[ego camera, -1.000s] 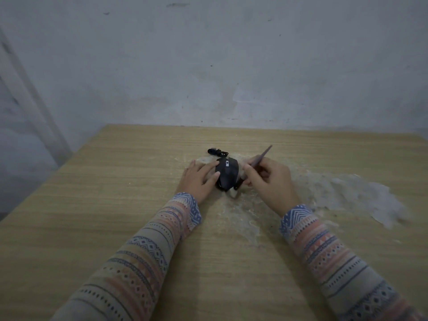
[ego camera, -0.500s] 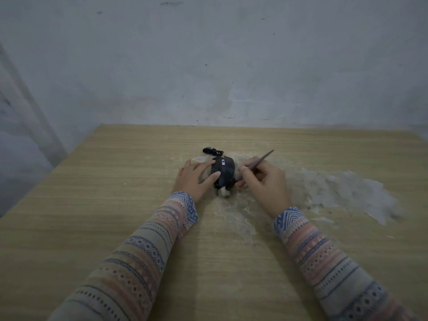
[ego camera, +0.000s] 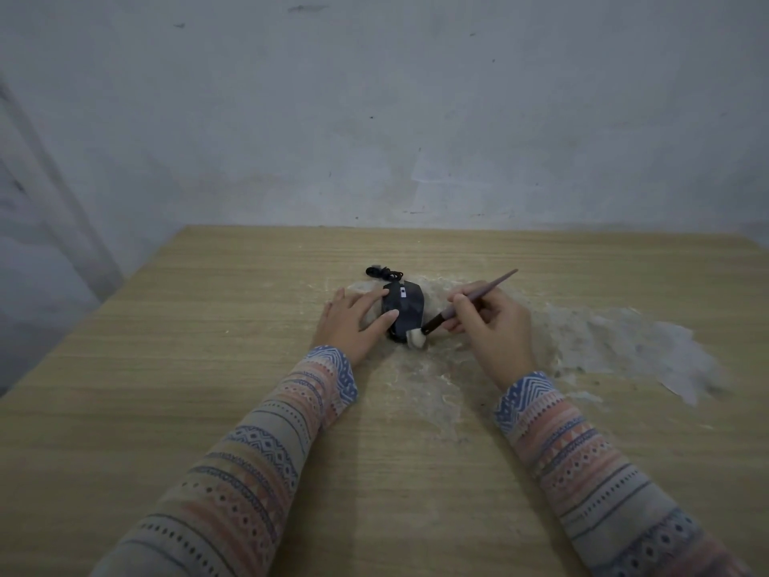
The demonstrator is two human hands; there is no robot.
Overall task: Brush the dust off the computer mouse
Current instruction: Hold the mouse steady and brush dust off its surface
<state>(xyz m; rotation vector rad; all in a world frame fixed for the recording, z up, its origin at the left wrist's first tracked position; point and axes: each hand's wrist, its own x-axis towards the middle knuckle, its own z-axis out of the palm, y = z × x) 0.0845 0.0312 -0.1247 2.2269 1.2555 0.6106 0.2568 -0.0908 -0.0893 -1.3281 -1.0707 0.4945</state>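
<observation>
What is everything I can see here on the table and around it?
computer mouse: one, black, mid-table, under the left fingers
cable: one, black, bundled just behind the mouse
brush: one, purplish handle, pale bristles touching the mouse's near end
white dust: a pale patch spread over the table right of the mouse
table: one, light wood grain
wall: grey, scuffed, behind the table
sleeves: two, patterned
left hand: steadying the mouse
right hand: grip closed on the brush
</observation>
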